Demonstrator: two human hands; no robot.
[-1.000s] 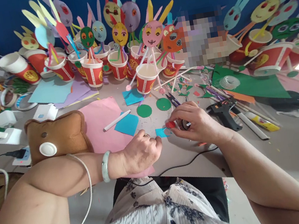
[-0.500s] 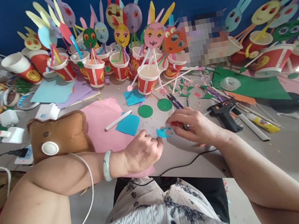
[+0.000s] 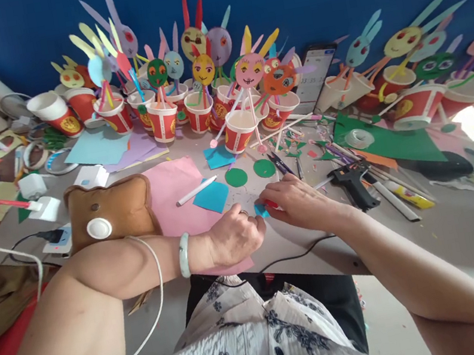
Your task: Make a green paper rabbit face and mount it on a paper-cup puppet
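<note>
Near the table's front edge, my left hand is curled closed, a ring on one finger and a pale bangle at the wrist. Its fingertips point toward a small blue paper piece; whether they pinch it is hidden. My right hand is closed around something red, mostly covered by the fingers, beside the blue piece. Two green paper circles lie just beyond the hands. A white pen and a larger blue paper rest on pink paper.
Behind stand red cups with paper rabbit faces and a phone. A brown cushion lies left. To the right are a black glue gun, green paper and a yellow tube. A black cable crosses the front.
My right hand has turned and moved slightly left over the blue piece, covering more of it and the red object. The camera view has shifted a little.
</note>
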